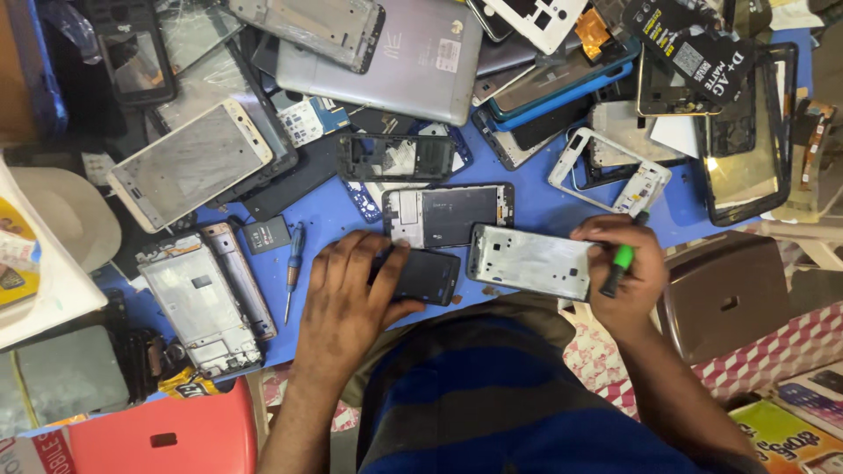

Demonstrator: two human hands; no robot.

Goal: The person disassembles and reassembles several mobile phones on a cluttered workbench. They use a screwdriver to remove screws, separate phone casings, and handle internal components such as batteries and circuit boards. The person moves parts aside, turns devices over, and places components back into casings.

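My left hand (347,294) lies flat on the blue mat (329,206), its fingers resting on a small black phone (423,276). My right hand (625,272) is closed around a green-handled tool (622,260) and touches the right end of a silver phone frame (529,261). That frame lies beside the black phone near the mat's front edge. Just behind them lies another opened phone body (450,215) with a dark panel.
Many phone frames, screens and back covers are piled across the mat's far side, among them a large grey tablet back (413,61). A blue-handled screwdriver (293,263) and a small black battery (266,234) lie to the left. A red stool (167,434) and a brown stool (724,294) stand nearby.
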